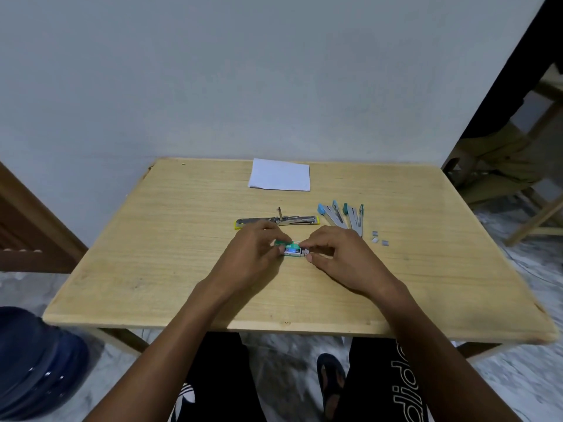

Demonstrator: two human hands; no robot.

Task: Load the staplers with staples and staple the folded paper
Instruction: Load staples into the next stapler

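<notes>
staple box (291, 249) | held by left hand (254, 254), right hand (338, 257) | mostly hidden

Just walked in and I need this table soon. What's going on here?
A person sits at the table, working on a small green staple box. The left hand holds it while the right hand pinches at its open end. Behind the hands a yellow stapler lies opened flat. A blue stapler and a teal stapler lie opened to the right, with loose staples beside them. The paper sits untouched at the far edge.
</notes>
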